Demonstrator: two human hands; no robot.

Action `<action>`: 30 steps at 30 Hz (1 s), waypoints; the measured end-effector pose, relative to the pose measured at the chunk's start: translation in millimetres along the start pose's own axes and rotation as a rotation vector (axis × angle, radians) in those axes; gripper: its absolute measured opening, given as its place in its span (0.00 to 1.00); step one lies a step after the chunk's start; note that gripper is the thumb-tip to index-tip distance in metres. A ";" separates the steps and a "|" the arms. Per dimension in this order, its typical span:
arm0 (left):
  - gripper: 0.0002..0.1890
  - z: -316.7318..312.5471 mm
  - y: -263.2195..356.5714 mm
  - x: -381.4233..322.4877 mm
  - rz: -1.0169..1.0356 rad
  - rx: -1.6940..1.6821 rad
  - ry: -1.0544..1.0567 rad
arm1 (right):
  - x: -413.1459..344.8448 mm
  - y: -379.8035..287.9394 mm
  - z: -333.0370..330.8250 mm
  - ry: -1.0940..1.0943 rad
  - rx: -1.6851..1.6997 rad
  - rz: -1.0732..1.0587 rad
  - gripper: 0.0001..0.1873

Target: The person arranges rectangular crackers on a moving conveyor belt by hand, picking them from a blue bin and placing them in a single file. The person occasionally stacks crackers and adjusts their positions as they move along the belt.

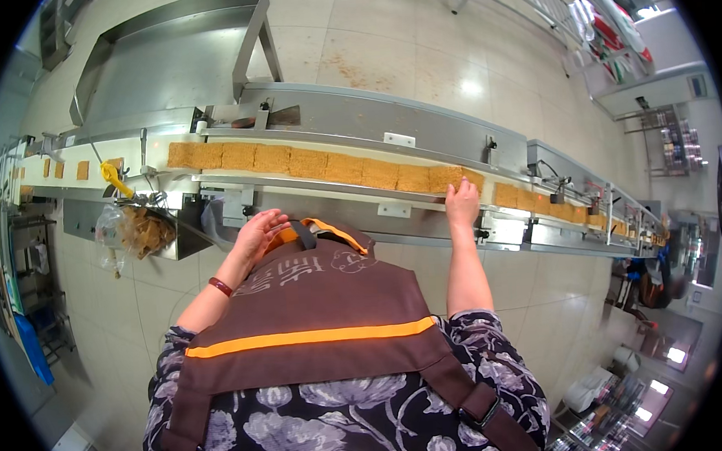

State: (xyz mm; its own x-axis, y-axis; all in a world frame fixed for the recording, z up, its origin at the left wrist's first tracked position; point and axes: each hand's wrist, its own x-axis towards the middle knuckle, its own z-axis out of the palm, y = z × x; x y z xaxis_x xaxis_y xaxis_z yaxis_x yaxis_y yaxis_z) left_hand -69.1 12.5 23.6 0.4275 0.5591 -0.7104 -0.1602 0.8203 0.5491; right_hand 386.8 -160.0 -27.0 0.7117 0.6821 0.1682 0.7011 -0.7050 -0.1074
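A joined row of golden-brown, coarse-textured food slabs [309, 164] lies along a pale conveyor belt [260, 177] before me. My right hand [463, 203] reaches over the belt's near rail, fingertips touching the row's right end; whether they grip a slab cannot be told. Past a short gap, more slabs [534, 203] continue to the right. My left hand [260, 234] is on the near side of the conveyor, above the top of my brown apron [333, 288]. Its fingers are loosely bent and slightly apart, with nothing visible in them.
A yellow-handled tool [116, 179] stands over the belt at left, above a clear bag of brown pieces [147, 227]. Beyond the conveyor is a steel chute [168, 61]. A scraper-like blade [284, 115] lies on the far ledge. Brown crumbs [353, 70] mark the tiled floor.
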 end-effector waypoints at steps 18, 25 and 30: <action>0.15 8.8 -10.3 -18.4 0.009 0.000 0.043 | 44.6 52.7 -33.0 -0.115 -0.331 0.261 0.16; 0.16 28.1 -33.8 -6.6 -0.013 -0.106 0.056 | 56.7 22.1 -48.7 0.086 0.003 0.011 0.11; 0.13 43.2 -48.7 7.0 -0.010 -0.128 0.032 | 49.0 -26.6 -35.5 0.077 0.211 -0.129 0.07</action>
State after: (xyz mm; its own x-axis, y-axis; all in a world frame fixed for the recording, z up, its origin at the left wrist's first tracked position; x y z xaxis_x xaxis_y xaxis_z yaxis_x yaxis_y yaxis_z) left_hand -19.9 -28.7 11.0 0.4013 0.5530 -0.7302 -0.2692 0.8332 0.4831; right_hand 401.4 -114.8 18.8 0.6161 0.7410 0.2672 0.7853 -0.5516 -0.2811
